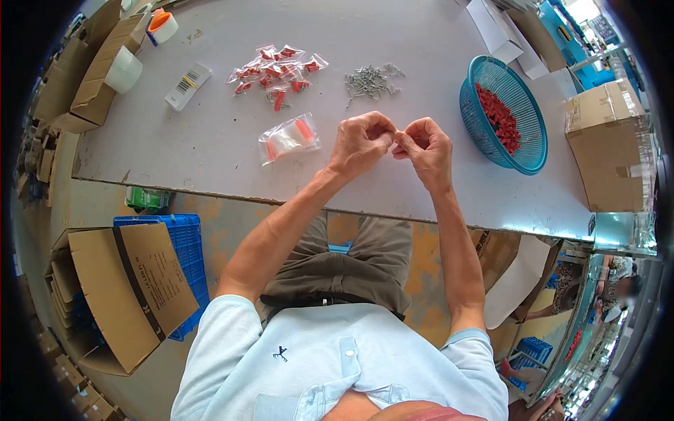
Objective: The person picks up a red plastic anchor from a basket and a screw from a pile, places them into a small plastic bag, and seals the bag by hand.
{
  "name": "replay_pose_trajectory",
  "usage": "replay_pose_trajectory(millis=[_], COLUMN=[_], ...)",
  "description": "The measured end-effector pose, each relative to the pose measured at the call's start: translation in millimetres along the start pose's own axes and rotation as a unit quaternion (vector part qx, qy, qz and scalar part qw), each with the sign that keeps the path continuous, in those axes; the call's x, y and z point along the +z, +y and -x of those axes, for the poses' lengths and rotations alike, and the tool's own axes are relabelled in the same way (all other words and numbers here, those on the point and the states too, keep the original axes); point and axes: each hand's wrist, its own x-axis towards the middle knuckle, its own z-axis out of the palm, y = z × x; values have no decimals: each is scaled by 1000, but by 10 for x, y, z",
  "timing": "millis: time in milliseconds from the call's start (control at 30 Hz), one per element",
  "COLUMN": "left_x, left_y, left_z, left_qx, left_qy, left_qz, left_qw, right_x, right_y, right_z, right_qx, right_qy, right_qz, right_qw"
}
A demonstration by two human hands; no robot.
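My left hand (pixel 362 144) and my right hand (pixel 427 149) meet fingertip to fingertip over the front part of the table. Both are closed in a pinch; whatever sits between the fingertips is too small to make out. Just beyond them lies a loose pile of screws (pixel 368 82). Left of my left hand is a bundle of clear zip bags (pixel 288 139) with red strips. Farther back, several filled small bags (pixel 272 74) with red pieces are heaped. On the right, a teal plastic basket (pixel 531 133) holds many small red plastic pieces (pixel 498 118).
A labelled white box (pixel 188 87) and a tape roll (pixel 162 27) lie at the table's left. Cardboard boxes stand at the left edge (pixel 91 105) and right edge (pixel 608 154). Below are a blue crate (pixel 188 252) and an open carton (pixel 151 270). Other people are at the far right.
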Motion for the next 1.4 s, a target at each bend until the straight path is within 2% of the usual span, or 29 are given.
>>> replay_pose_trajectory(millis=[100, 233, 367, 467, 533, 667, 733, 967, 1033, 1167, 1200, 1267, 1333, 1367, 1400], left_x=[-13, -10, -7, 2, 1, 5, 1, 13, 1, -6, -8, -15, 11, 40, 61], left_y=[-28, -36, -59, -54, -60, -50, -37, -28, -5, 21, 17, -32, -26, -22, -1], left_z=[-27, -30, -29, -24, -27, -21, -15, 7, 13, 18, 22, 22, 33, 49, 61], left_qx=[-30, -7, 2, 5, 4, 3, 0, 24, 16, 3, 11, 27, 43, 86, 129], left_qy=[54, 69, 73, 73, 76, 76, 75, 51, 51, 6, -12, -25, -38, 0, 37], left_qz=[-1, -31, -29, -32, -42, -33, -32, -26, -30, 28, 45, 10, -25, -74, -122], left_qw=[998, 997, 997, 997, 996, 997, 997, 998, 998, 1000, 999, 999, 998, 994, 983], right_x=[-17, -82, -98, -51, -37, -21, 15, 117, 96, 13, -16, -23, 10, 40, 94], right_y=[84, 96, 111, 71, 24, 9, 51, 32, -25, -7, -37, -38, -9, 0, -5], right_z=[7, 60, 78, 79, 83, 100, 83, 43, 56, 13, 5, 6, 28, 57, 112], right_qx=[3, 20, 21, -6, -6, -22, -50, -41, -9, 5, 35, 65, -37, -37, -150], right_qy=[5, -11, -23, 22, 29, 13, -4, -10, -30, -25, -45, -64, 11, 13, 43], right_qz=[-18, -66, -60, -70, 17, 72, -22, -72, -111, -60, -49, -38, 127, 128, 213], right_qw=[1000, 998, 998, 997, 999, 997, 999, 996, 993, 998, 997, 995, 991, 991, 965])
